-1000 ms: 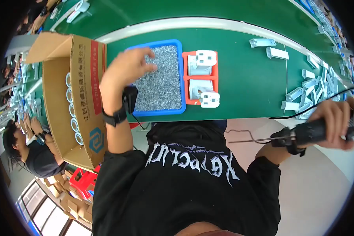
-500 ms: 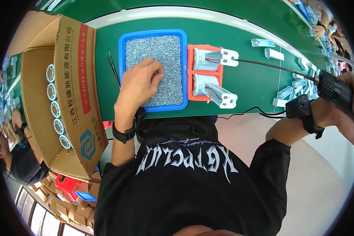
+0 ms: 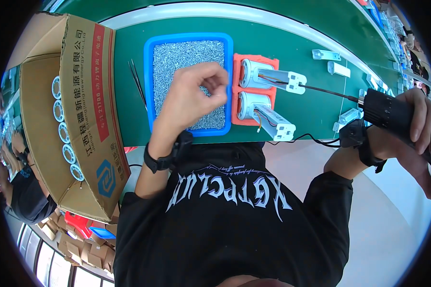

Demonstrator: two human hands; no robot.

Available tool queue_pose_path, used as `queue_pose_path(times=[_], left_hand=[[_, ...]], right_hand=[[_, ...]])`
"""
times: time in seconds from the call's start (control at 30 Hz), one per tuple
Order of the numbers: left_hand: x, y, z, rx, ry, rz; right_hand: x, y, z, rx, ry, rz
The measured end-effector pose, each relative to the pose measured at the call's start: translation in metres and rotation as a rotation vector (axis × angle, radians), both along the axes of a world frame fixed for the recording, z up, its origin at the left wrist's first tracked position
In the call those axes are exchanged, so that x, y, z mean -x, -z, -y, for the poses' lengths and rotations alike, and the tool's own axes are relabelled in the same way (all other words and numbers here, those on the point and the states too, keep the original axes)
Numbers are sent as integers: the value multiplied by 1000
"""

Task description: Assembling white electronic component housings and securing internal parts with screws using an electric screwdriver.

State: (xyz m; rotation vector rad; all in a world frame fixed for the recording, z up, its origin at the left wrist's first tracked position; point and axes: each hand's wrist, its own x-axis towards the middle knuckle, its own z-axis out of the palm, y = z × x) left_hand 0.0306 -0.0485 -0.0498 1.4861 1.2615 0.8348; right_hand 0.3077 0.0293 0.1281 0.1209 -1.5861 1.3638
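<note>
My left hand (image 3: 195,93) hovers over the right part of a blue tray (image 3: 148,76) full of small silver screws (image 3: 184,55). Its thumb and fingertips are pinched together near the tray's right rim; whatever they hold is too small to make out. An electric screwdriver (image 3: 385,111) with a long thin bit is gripped in my right hand (image 3: 419,122). The bit points left, its tip at the end of the upper white housing (image 3: 288,81). A second white housing (image 3: 273,122), with thin wires showing, lies below it. Both rest in an orange holder (image 3: 237,91).
Black tweezers (image 3: 138,83) lie left of the tray. A large cardboard box (image 3: 88,158) holding several white rings (image 3: 64,133) stands at the left. Clear plastic parts (image 3: 326,55) lie on the green table (image 3: 273,33) at the right. A black cable (image 3: 306,137) runs along the near edge.
My left hand has moved right, from above the screws toward the tray's right rim, with its fingers pinched. The screwdriver's body has come left and its bit looks shorter. The view has shifted slightly.
</note>
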Motion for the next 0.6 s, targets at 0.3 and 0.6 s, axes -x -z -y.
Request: queue_pose_path(times=[0.3,0.6], left_hand=[[-58,24,8,170,-102,697],[-60,27,11,-77,-192,543]], right_hand=[[6,23,-10,80,-41,-150],[3,25,-7,88,28,-175]])
